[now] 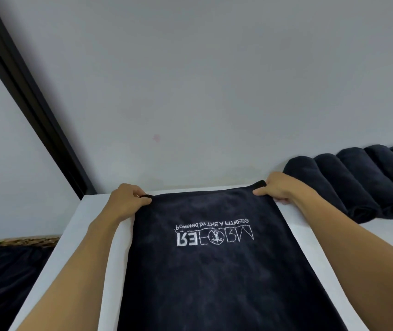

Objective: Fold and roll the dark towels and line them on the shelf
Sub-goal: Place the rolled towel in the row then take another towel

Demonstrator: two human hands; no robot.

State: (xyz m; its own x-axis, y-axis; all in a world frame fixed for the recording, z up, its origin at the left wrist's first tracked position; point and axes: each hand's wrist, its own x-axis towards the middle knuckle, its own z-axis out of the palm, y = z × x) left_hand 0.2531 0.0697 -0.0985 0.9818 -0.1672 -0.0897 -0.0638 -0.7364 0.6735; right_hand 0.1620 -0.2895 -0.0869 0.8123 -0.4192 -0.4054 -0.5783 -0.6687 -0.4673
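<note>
At far left, a woven basket (23,242) holds dark cloth below shelf level. Our left hand (128,201) pinches the far left corner of the dark towel (214,271). The towel lies flat on the white shelf (386,237), lettering up, its long axis running from the wall towards us. Our right hand (280,188) pinches the far right corner. Both hands sit level on the far edge, neither nearer, so we judge the fold should be drawn back towards us. Rolled towels (358,185) line the wall just beside the right hand.
</note>
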